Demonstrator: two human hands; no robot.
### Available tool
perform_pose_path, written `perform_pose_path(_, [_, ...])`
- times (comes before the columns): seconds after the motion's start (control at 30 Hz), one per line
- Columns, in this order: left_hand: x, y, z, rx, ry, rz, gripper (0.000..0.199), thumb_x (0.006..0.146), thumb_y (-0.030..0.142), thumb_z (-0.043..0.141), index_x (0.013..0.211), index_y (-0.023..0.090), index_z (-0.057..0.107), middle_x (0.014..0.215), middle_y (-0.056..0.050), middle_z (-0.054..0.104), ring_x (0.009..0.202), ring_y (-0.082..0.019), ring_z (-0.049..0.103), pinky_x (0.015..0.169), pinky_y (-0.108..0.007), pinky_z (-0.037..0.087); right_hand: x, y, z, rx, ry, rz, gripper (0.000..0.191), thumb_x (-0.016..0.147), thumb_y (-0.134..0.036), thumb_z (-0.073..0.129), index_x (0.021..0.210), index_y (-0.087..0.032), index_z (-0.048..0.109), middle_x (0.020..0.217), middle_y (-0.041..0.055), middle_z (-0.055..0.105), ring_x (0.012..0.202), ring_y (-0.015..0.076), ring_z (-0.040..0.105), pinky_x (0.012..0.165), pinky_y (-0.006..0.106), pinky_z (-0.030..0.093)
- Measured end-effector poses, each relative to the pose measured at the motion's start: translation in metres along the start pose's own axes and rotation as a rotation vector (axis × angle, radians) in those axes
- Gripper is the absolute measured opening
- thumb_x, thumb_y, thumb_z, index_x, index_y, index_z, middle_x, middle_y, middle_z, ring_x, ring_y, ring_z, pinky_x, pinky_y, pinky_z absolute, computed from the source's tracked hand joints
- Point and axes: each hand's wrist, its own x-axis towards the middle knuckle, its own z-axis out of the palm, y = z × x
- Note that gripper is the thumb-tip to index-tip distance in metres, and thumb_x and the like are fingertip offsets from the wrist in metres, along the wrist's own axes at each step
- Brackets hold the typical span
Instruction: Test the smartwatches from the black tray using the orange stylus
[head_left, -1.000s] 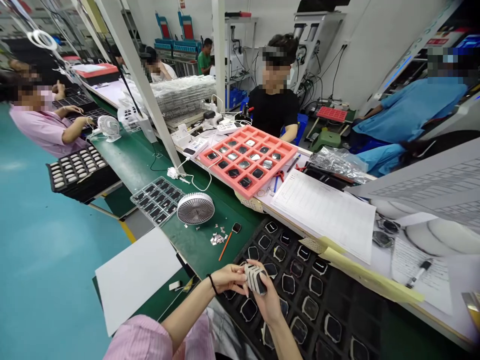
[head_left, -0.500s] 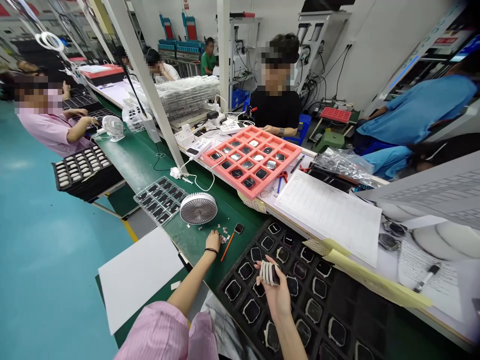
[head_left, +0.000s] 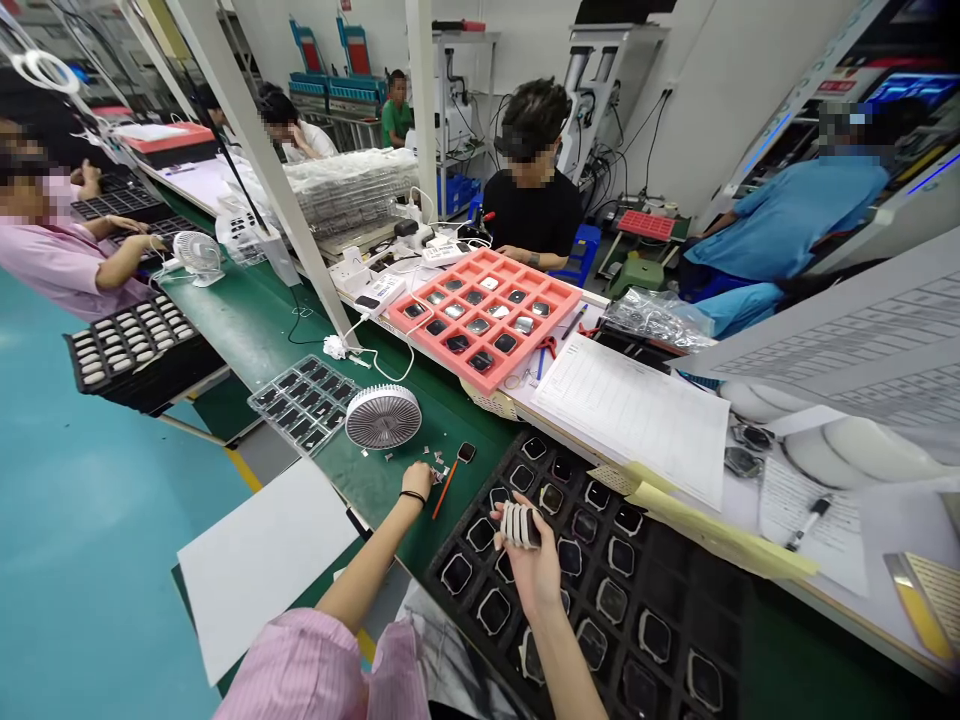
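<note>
My right hand (head_left: 531, 565) is raised over a black tray with watch-shaped pockets (head_left: 652, 590) and grips a black watch body with a white segmented band (head_left: 520, 525). My left hand (head_left: 416, 482) rests, fingers curled, on the green bench mat (head_left: 360, 470), beside a small pile of metal bits (head_left: 434, 468). Whether those fingers pinch anything is hidden. An orange stick (head_left: 444, 489) lies just right of that hand, with a small black square piece (head_left: 466, 452) at its far end. Most tray pockets hold dark watch bodies.
A pink foam tray of watch parts (head_left: 427, 335) stands beyond, beside a paper form (head_left: 634, 420). A white desk fan (head_left: 382, 416), a transparent tray of black pieces (head_left: 304, 403) and a white board (head_left: 262, 570) lie nearby. Co-workers sit around the bench.
My left hand has left the watch and moved to the metal bits, staying there over the last half second. My right hand keeps the watch and has moved slightly up the view.
</note>
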Motion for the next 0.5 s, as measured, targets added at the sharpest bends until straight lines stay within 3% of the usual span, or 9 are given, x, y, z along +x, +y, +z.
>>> perform_pose_path(0.13, [-0.041,0.02,-0.013,-0.498,0.009,0.109,0.026,0.095,0.032,0.05,0.104,0.012,0.064,0.1,-0.01,0.068,0.088,-0.019,0.067,0.078,-0.034,0.057,-0.002,-0.001,0.004,0.0,-0.004,-0.02,0.032,0.079,-0.042,0.062,0.103,-0.02,0.066,0.088,0.0082,0.073,0.082,0.0228,0.065,0.053,0.029,0.045])
perform_pose_path(0.3, [-0.106,0.059,-0.012,-0.997,-0.074,0.297,0.048,0.085,0.053,0.055,0.098,0.009,0.07,0.087,-0.012,0.073,0.072,-0.018,0.069,0.064,-0.028,0.058,0.0,0.002,0.009,-0.002,0.011,-0.049,0.033,0.077,-0.042,0.063,0.102,-0.021,0.065,0.089,0.0057,0.073,0.082,0.0213,0.065,0.061,0.032,0.048])
perform_pose_path(0.5, [-0.126,0.075,-0.019,-1.227,-0.079,0.331,0.047,0.074,0.055,0.067,0.085,0.009,0.071,0.063,-0.006,0.07,0.05,-0.014,0.063,0.055,-0.027,0.056,-0.001,0.004,0.01,-0.05,0.02,-0.101,0.035,0.077,-0.044,0.062,0.105,-0.023,0.065,0.094,0.0049,0.072,0.089,0.0219,0.065,0.08,0.038,0.048])
